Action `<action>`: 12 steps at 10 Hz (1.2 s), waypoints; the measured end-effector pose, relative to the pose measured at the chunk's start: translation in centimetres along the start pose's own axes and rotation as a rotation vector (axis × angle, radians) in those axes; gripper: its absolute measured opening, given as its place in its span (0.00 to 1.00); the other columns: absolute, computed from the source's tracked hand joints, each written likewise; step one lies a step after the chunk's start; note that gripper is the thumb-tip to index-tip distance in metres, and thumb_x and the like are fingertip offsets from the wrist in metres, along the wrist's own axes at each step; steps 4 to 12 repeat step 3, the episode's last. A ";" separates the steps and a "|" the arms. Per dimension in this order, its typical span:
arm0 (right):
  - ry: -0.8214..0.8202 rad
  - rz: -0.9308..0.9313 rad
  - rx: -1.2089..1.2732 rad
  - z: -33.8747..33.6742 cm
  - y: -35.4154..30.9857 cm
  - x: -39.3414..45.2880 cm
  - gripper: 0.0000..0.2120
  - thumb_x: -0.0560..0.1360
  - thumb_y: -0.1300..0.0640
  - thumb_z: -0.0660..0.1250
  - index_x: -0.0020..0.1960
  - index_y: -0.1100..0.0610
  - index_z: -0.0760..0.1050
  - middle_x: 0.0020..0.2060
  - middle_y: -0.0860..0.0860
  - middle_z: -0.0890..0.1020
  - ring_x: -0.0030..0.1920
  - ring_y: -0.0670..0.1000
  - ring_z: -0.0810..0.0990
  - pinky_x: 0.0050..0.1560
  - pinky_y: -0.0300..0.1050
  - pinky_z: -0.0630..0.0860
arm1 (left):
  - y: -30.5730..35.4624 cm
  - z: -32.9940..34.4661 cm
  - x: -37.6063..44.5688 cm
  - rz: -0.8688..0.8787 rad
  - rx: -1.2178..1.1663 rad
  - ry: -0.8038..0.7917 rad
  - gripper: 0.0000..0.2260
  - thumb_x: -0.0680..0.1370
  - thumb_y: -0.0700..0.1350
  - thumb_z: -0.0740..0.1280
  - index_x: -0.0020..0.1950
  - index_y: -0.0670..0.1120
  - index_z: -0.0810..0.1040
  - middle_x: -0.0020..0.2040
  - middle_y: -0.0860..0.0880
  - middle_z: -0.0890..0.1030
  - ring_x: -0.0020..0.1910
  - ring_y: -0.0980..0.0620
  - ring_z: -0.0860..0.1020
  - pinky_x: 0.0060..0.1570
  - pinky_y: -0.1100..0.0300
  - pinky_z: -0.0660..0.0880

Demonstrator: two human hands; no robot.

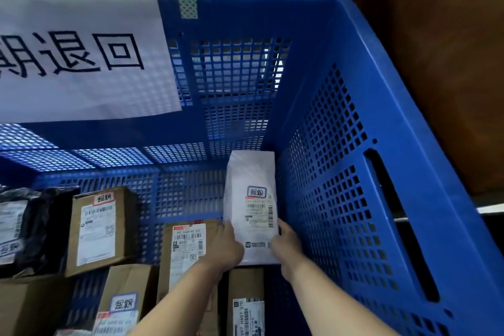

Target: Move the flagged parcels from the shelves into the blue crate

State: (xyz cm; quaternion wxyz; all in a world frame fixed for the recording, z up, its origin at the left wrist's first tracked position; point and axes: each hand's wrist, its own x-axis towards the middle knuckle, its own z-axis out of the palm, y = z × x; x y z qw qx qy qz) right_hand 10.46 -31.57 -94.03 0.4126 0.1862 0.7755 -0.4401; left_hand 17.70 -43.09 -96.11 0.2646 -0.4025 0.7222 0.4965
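Observation:
A white soft parcel (252,199) with a shipping label and a small blue-framed flag sticker lies inside the blue crate (341,123), against its right wall. My left hand (230,247) holds its lower left edge. At its lower right edge, my right hand (286,245) grips it. Both arms reach down into the crate from the bottom of the view.
Several cardboard parcels lie on the crate floor: one (101,229) at the left, one (185,251) under my left arm, two (122,300) (245,305) near the bottom. A black bag parcel (24,226) sits far left. A white paper sign (81,54) hangs on the far wall.

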 end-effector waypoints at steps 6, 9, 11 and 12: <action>-0.022 0.076 -0.037 -1.0 -1.3 -5.9 0.24 0.79 0.68 0.52 0.73 0.56 0.64 0.68 0.54 0.73 0.65 0.54 0.73 0.54 0.39 0.69 | 2.3 -1.7 -6.9 -0.090 -0.103 -0.060 0.26 0.77 0.38 0.58 0.76 0.48 0.62 0.70 0.46 0.71 0.54 0.51 0.76 0.40 0.68 0.71; -0.022 0.076 -0.037 -1.0 -1.3 -5.9 0.24 0.79 0.68 0.52 0.73 0.56 0.64 0.68 0.54 0.73 0.65 0.54 0.73 0.54 0.39 0.69 | 2.3 -1.7 -6.9 -0.090 -0.103 -0.060 0.26 0.77 0.38 0.58 0.76 0.48 0.62 0.70 0.46 0.71 0.54 0.51 0.76 0.40 0.68 0.71; -0.022 0.076 -0.037 -1.0 -1.3 -5.9 0.24 0.79 0.68 0.52 0.73 0.56 0.64 0.68 0.54 0.73 0.65 0.54 0.73 0.54 0.39 0.69 | 2.3 -1.7 -6.9 -0.090 -0.103 -0.060 0.26 0.77 0.38 0.58 0.76 0.48 0.62 0.70 0.46 0.71 0.54 0.51 0.76 0.40 0.68 0.71; -0.022 0.076 -0.037 -1.0 -1.3 -5.9 0.24 0.79 0.68 0.52 0.73 0.56 0.64 0.68 0.54 0.73 0.65 0.54 0.73 0.54 0.39 0.69 | 2.3 -1.7 -6.9 -0.090 -0.103 -0.060 0.26 0.77 0.38 0.58 0.76 0.48 0.62 0.70 0.46 0.71 0.54 0.51 0.76 0.40 0.68 0.71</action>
